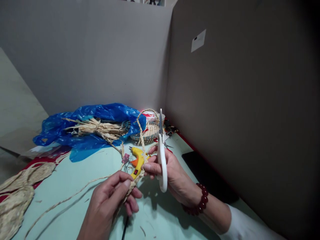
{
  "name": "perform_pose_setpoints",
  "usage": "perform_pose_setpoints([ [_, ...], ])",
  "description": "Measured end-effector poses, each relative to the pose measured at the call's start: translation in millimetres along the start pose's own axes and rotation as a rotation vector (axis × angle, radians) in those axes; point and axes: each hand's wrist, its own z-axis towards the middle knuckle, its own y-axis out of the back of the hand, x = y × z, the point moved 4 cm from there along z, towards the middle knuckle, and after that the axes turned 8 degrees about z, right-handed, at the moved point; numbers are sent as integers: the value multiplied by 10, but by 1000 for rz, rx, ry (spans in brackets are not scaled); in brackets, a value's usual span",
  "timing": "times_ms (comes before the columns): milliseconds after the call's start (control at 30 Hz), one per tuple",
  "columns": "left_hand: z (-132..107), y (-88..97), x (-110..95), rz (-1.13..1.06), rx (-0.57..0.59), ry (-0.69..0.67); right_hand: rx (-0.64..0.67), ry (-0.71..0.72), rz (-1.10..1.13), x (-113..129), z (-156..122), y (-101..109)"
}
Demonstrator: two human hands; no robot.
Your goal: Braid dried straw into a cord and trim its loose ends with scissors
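A pale braided straw cord (141, 136) runs between my hands and loops up above them. My left hand (107, 196) is closed on its lower part, thumb and forefinger pinching it. With thumb and fingertips, my right hand (175, 176) also grips the cord higher up. White-handled scissors (163, 166) hang in that same hand, blades pointing up and seemingly together. Just behind the cord lies a yellow glue gun (139, 156) with an orange trigger, partly hidden by my fingers. A thin twisted straw cord (67, 199) trails left across the table.
Straw strands (100, 128) lie on a blue plastic bag (110, 110) at the back. A round woven basket (150, 130) stands beside it. Flat woven straw pieces (15, 206) lie at left. A flat black object (207, 173) sits near the right partition (237, 116).
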Motion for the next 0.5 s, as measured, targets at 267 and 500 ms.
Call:
perform_pose_setpoints([
  [267, 53, 45, 88, -110, 59, 84, 10, 22, -35, -14, 11, 0],
  [500, 13, -12, 66, -317, 188, 200, 7, 52, -76, 19, 30, 18],
])
